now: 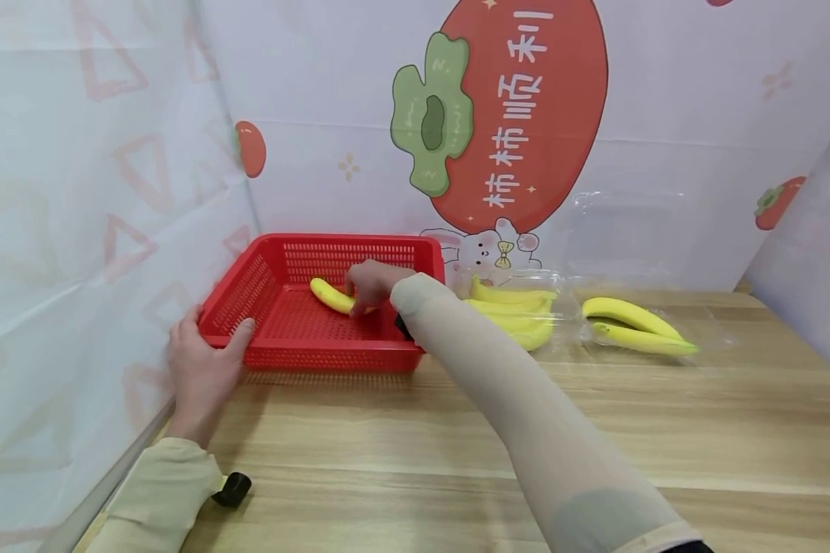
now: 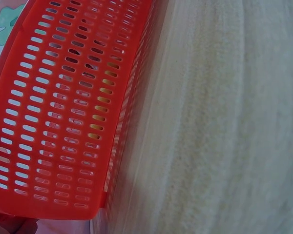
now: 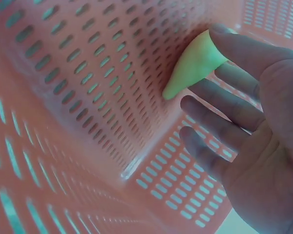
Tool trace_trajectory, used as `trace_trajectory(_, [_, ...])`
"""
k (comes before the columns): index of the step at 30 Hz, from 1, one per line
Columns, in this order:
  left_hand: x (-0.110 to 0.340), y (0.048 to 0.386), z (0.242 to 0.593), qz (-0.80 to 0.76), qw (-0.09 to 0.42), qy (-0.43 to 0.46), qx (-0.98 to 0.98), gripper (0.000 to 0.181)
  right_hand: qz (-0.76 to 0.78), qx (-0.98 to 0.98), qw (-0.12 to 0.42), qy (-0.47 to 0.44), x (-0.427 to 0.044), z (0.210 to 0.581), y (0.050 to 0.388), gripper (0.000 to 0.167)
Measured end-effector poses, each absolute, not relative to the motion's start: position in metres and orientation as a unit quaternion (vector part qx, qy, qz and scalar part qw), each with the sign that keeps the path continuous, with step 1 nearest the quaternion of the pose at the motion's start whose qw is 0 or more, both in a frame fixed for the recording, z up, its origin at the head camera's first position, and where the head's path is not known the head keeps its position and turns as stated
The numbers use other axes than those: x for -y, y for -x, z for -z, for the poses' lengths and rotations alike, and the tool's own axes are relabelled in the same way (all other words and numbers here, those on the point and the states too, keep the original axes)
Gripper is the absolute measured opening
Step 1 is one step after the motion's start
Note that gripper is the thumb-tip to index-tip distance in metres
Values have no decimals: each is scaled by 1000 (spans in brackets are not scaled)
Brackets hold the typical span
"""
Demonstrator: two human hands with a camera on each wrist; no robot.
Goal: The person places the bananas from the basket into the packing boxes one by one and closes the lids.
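Note:
A red plastic basket with slotted walls stands at the left of the table. My left hand grips its front left corner, thumb over the rim; in the left wrist view only a bit of that hand shows, at the lower left. Inside the basket lies a yellow banana, low over the slotted floor. Reaching in from the right, my right hand pinches the banana near its right end. The right wrist view shows the thumb and forefinger on the banana, the other fingers loosely bent beside it.
Right of the basket, a clear plastic box holds several bananas. Two more bananas lie farther right in another clear plastic container. White printed sheets hang behind and at both sides of the wooden table.

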State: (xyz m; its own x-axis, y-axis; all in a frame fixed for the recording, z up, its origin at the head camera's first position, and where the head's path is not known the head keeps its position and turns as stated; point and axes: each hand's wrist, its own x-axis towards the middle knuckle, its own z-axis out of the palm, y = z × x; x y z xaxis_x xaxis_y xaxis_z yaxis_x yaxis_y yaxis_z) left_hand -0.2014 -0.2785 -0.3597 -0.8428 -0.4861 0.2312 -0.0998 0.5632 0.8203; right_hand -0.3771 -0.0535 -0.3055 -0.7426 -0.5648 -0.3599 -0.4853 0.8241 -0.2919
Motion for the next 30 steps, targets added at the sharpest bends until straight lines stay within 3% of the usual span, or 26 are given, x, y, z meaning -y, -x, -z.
trace_trajectory(16, [278,203,360,438,231,-170,852,88,67,-929,240,272,57,311,380,11])
trace_trajectory(30, [276,201,359,441,223,-172,852,88,109,-919,226,303,48,299,376,14])
